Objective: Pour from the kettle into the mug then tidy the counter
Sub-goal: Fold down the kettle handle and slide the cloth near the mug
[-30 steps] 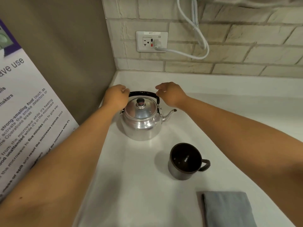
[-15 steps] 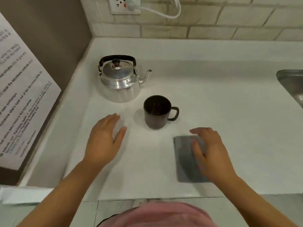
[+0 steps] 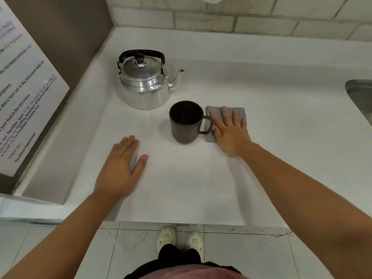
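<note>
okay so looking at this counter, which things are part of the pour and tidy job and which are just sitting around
Job: kettle, mug, grey cloth under the right hand, counter.
Just there: poster on the left wall, sink at the right edge, left hand resting flat.

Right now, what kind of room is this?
Probably a shared kitchen or break room: a white counter with a metal kettle, a sink at the right edge, and a posted notice about microwave use.
</note>
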`<action>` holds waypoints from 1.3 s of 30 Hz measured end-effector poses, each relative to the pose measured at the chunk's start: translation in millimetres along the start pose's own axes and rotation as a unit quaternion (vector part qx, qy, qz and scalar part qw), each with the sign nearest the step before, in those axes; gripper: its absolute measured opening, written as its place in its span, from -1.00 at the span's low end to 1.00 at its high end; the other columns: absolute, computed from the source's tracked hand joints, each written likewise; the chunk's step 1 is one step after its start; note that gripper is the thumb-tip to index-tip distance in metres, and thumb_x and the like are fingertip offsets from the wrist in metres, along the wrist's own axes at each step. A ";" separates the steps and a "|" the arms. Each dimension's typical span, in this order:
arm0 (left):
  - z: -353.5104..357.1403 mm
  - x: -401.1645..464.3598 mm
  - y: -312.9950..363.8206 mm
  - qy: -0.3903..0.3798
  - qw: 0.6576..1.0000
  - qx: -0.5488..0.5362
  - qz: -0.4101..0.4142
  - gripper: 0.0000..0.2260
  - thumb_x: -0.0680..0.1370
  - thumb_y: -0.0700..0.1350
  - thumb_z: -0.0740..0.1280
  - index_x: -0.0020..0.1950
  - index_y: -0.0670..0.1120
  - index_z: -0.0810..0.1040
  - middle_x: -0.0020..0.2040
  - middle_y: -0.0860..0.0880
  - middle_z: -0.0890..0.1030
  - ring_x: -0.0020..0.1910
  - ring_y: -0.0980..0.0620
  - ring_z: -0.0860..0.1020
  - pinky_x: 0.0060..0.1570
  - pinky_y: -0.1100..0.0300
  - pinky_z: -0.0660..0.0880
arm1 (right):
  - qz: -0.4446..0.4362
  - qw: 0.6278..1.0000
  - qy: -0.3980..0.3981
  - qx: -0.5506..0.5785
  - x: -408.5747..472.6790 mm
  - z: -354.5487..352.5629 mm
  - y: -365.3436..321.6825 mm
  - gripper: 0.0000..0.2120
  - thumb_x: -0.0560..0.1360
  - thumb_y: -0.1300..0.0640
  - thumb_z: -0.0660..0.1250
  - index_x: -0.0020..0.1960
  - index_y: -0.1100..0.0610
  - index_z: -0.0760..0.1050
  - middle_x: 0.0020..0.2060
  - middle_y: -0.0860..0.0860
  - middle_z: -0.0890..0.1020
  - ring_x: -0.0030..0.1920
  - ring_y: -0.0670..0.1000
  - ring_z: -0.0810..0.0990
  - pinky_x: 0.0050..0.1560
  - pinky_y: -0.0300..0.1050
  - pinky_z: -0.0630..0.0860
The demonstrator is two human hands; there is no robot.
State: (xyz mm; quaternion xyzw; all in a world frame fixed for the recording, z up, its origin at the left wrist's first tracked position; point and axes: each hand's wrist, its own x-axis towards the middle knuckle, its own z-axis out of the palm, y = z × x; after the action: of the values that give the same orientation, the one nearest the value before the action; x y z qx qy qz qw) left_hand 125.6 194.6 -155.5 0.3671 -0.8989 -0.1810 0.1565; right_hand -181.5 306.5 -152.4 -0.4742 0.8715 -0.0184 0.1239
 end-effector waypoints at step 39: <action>-5.8 -7.2 -32.9 -0.088 0.993 0.073 0.023 -0.40 0.59 0.20 -0.21 0.54 -0.12 -0.06 0.57 -0.06 -0.03 0.53 0.04 -0.13 0.46 0.08 -0.23 | -0.052 0.997 0.012 0.052 -166.3 38.6 -76.5 -0.45 0.57 -0.21 -0.16 0.49 -0.20 -0.32 0.51 -0.18 -0.29 0.50 -0.04 -0.39 0.52 0.03 -0.31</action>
State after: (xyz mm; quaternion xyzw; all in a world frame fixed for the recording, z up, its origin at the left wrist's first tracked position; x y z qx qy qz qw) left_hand 152.8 176.6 -165.9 0.3398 -0.9280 -0.1431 0.0539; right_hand -23.2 406.0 -145.4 -0.5118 0.8448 -0.0756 0.1364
